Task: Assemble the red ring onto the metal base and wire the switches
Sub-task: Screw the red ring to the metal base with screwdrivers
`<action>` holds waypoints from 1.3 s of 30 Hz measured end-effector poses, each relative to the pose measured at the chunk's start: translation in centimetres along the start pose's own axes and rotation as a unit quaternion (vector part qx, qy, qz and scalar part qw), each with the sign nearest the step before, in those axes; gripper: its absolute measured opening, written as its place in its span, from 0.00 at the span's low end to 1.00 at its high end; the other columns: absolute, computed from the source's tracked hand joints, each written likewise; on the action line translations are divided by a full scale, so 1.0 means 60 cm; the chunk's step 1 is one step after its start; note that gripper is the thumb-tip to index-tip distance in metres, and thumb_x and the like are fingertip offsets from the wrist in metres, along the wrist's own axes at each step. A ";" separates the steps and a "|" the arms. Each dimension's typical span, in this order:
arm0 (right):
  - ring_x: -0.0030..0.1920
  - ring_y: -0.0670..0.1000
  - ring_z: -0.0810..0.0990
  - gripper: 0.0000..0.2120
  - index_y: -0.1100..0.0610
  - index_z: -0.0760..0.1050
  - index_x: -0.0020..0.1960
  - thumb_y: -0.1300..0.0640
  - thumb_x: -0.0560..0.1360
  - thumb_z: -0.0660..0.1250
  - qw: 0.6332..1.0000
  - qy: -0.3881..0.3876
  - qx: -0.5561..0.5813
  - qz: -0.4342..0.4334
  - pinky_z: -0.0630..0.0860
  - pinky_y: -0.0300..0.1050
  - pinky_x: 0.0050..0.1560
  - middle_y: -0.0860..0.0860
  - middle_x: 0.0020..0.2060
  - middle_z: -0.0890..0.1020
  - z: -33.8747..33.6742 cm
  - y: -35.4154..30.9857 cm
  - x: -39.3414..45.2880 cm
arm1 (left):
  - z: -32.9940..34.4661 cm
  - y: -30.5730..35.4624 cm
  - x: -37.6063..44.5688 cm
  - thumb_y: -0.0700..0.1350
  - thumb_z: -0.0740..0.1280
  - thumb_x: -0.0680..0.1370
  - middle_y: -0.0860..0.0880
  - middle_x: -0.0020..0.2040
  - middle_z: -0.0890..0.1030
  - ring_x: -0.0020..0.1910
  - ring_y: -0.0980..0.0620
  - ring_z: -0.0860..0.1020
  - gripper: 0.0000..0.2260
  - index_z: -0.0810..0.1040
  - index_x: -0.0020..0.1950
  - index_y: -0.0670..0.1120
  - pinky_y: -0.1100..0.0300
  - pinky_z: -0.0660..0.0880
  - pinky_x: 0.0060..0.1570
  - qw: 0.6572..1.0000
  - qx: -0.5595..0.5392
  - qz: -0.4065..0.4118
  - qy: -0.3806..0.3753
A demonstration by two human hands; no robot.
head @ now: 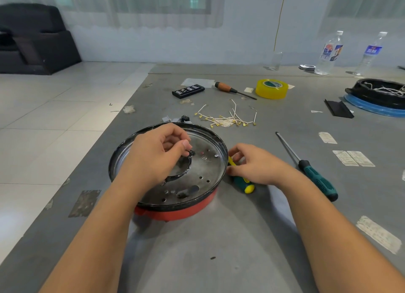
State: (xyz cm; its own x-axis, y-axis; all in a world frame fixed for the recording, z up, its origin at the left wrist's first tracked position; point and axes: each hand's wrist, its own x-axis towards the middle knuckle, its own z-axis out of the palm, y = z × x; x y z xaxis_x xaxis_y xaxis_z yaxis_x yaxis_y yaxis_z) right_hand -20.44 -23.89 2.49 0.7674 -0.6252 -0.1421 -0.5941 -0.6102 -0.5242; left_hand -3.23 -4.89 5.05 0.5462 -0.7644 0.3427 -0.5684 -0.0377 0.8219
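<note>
Two hands work on the grey counter [241, 238]: the left hand [157, 152] pinches something small over the round, stiff metal base [210, 161] atop the red plastic ring [186, 211], best gripped by its rim, while the right hand [254, 163] clasps a yellow-and-green screwdriver [245, 184].

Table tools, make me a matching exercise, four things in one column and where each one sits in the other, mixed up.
Things
1. roll of yellow tape
2. bundle of white wires
3. yellow and green screwdriver
4. red ring

Places
A. under the metal base
B. under the right hand, beside the base
C. far side, next to the wooden-handled screwdriver
D. loose on the table just beyond the base

Pairs: 1-C, 2-D, 3-B, 4-A
</note>
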 end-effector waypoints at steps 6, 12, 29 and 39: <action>0.48 0.52 0.80 0.19 0.49 0.77 0.53 0.38 0.70 0.74 0.994 0.072 -0.063 0.052 0.79 0.48 0.45 0.47 0.44 0.82 0.027 -0.005 0.014 | -0.004 0.009 0.004 0.36 0.69 0.81 0.53 0.41 0.88 0.41 0.55 0.87 0.07 0.82 0.47 0.47 0.60 0.80 0.49 0.999 -0.022 -0.041 -0.004; 0.40 0.52 0.80 0.12 0.54 0.80 0.47 0.45 0.74 0.68 0.987 0.143 -0.023 0.075 0.75 0.44 0.33 0.52 0.41 0.83 0.024 0.003 0.019 | -0.010 0.019 0.007 0.35 0.68 0.82 0.50 0.42 0.88 0.41 0.54 0.87 0.05 0.81 0.49 0.43 0.69 0.77 0.37 0.992 -0.079 -0.096 -0.010; 0.52 0.41 0.79 0.12 0.51 0.81 0.60 0.57 0.77 0.73 0.917 0.285 0.049 -0.276 0.71 0.30 0.51 0.43 0.51 0.83 0.008 -0.015 -0.021 | -0.005 0.014 0.018 0.32 0.58 0.85 0.34 0.53 0.86 0.52 0.38 0.87 0.06 0.73 0.57 0.38 0.51 0.85 0.43 0.784 -0.560 -0.251 0.097; 0.48 0.45 0.81 0.12 0.54 0.85 0.58 0.60 0.76 0.75 0.909 0.280 0.070 -0.302 0.74 0.35 0.48 0.47 0.47 0.85 -0.001 -0.022 -0.033 | -0.002 0.008 0.018 0.34 0.59 0.86 0.37 0.52 0.87 0.51 0.42 0.88 0.07 0.77 0.57 0.38 0.55 0.85 0.43 0.797 -0.547 -0.240 0.090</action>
State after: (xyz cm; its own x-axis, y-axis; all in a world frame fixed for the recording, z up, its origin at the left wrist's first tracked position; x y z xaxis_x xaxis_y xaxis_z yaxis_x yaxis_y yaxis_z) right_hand -21.17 -21.88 3.54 0.6768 -0.3703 0.6362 -0.0394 -0.8812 -0.4710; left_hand -2.84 -5.68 5.89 0.6737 -0.7230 -0.1527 0.5562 0.3602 0.7489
